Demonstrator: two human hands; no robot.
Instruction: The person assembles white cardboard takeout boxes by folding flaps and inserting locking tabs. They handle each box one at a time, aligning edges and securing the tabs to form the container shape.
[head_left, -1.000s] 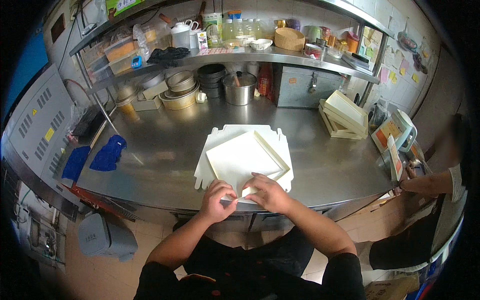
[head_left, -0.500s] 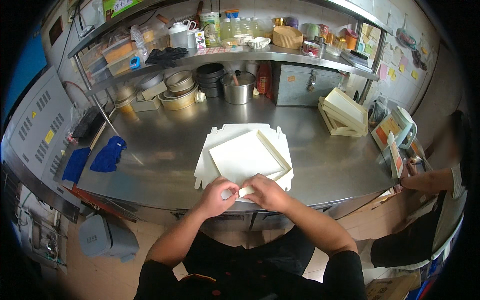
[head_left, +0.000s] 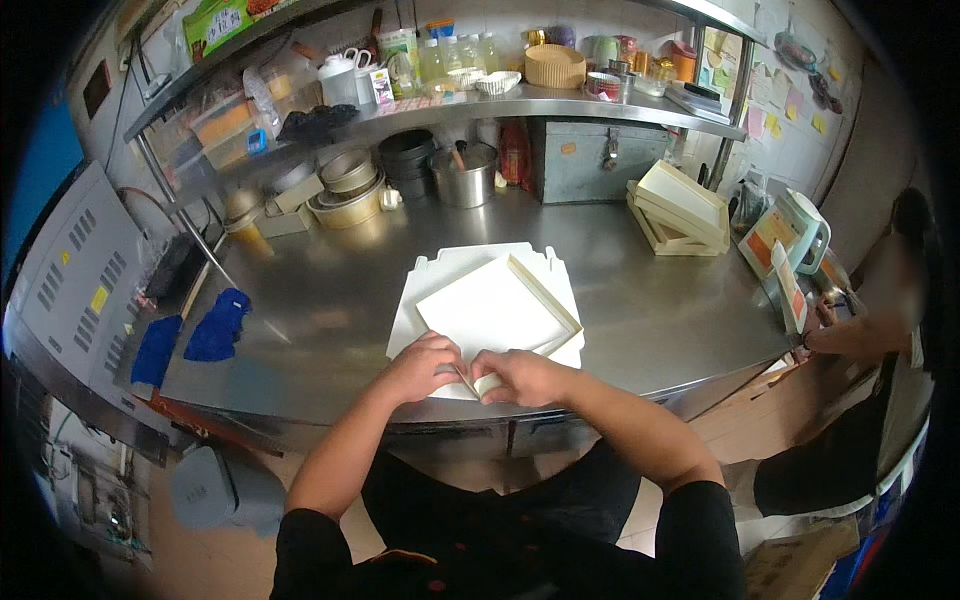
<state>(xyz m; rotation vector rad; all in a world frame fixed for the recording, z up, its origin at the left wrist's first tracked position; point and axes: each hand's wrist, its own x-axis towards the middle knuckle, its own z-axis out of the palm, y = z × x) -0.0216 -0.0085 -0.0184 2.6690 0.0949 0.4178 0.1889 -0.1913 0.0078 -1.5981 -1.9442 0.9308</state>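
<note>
Tray (head_left: 490,305): one; two hands (head_left: 424,368) (head_left: 522,377) pinch it.

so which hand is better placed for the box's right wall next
Likely the right hand, nearer that wall of the cream box; the left hand sits farther left. Both hold its near corner.

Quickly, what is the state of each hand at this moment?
Left hand: closed, pinching the white cardboard tray near its front corner.
Right hand: closed, pinching the same tray there.
</note>
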